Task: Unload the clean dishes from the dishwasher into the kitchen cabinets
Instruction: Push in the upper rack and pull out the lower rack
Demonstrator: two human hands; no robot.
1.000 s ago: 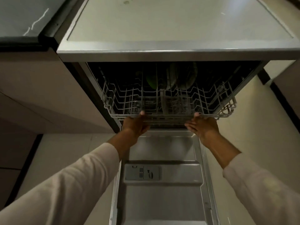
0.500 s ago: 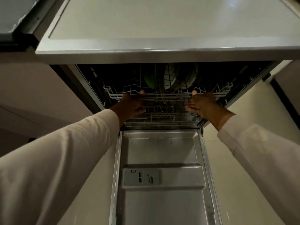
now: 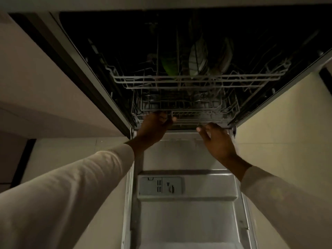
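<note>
Down from the upper rack, left hand fingers now clamp the lower rack front wire, right hand fingers apart just beside it, above the lowered dishwasher door.

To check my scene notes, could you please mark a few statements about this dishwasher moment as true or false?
1. The dishwasher door is open. True.
2. The left hand grips the lower rack at its front. True.
3. The upper rack is empty. False: plates stand in it.
4. The right hand holds a plate. False: it holds nothing, its fingers reaching to the lower rack's front edge.
</note>
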